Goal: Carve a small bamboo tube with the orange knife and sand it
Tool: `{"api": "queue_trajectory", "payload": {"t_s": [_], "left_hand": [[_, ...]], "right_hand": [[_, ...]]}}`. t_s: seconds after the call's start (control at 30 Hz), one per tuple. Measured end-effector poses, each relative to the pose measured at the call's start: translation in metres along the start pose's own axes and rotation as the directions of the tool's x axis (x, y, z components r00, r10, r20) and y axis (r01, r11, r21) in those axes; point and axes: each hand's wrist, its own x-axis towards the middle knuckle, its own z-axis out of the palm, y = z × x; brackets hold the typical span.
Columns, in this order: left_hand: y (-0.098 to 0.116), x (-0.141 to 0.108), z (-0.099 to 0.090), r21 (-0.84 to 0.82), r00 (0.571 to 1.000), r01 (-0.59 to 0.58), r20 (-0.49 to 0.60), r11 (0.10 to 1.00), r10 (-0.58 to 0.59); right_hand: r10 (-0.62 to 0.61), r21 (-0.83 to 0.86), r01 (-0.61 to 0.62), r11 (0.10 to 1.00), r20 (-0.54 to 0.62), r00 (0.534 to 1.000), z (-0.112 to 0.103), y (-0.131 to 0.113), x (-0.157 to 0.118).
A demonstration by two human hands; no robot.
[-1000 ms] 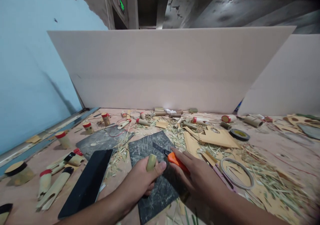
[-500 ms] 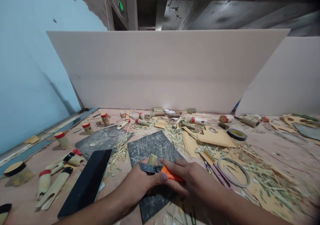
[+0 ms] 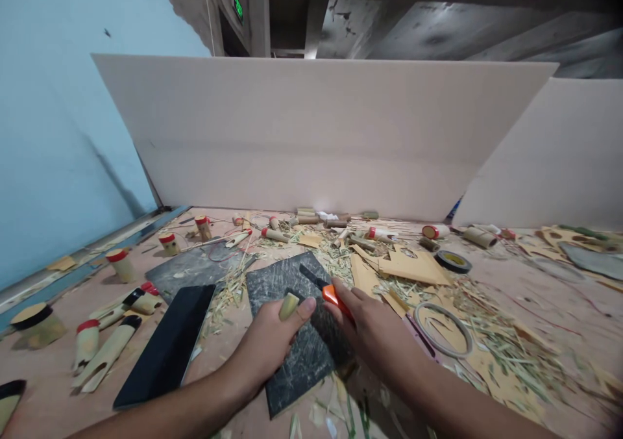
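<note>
A short pale-green bamboo piece (image 3: 289,306) pokes up from my left hand (image 3: 273,327), whose fingers are closed round it with the thumb alongside. My right hand (image 3: 363,319) grips an orange utility knife (image 3: 337,298); its dark blade (image 3: 311,275) points up and to the left, apart from the bamboo. Both hands are over a scratched dark cutting mat (image 3: 296,377). The lower end of the bamboo is hidden inside my left hand.
A black phone (image 3: 165,348) lies left of the mat, near several bamboo tubes with red or black ends (image 3: 109,354). To the right are tape rolls (image 3: 453,262), cut yellow card (image 3: 413,267), scissors (image 3: 421,335) and heaps of shavings (image 3: 506,354). A pale board (image 3: 321,134) stands behind.
The knife has come away from the bamboo, and its blade has swung up and forward. My hands have moved apart; the bamboo now tilts in my left hand.
</note>
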Motion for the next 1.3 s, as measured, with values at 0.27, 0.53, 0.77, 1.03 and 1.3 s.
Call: {"api": "queue_trajectory", "payload": {"t_s": [0.27, 0.53, 0.77, 1.03, 1.3], "left_hand": [[0.004, -0.003, -0.010, -0.119, 0.971, 0.024, 0.237, 0.993, 0.005], [0.003, -0.006, -0.013, -0.094, 0.956, -0.003, 0.291, 0.996, 0.031], [0.004, -0.006, -0.010, -0.042, 0.973, 0.049, 0.228, 0.998, -0.038], [0.007, -0.007, -0.011, -0.106, 0.960, -0.028, 0.273, 0.994, 0.056], [0.002, -0.010, -0.004, -0.136, 0.966, -0.130, 0.205, 0.982, 0.156]], "right_hand": [[-0.144, 0.080, 0.144, 0.986, -0.006, 0.990, -0.006, 0.013, 0.002], [-0.245, 0.223, 0.221, 0.950, 0.090, 0.965, -0.003, 0.019, 0.003], [-0.232, 0.230, 0.207, 0.951, 0.090, 0.968, -0.001, 0.020, 0.002], [-0.314, 0.316, 0.261, 0.912, 0.129, 0.941, 0.004, 0.015, -0.001], [-0.351, 0.184, 0.330, 0.926, 0.095, 0.932, 0.005, 0.017, -0.002]]}}
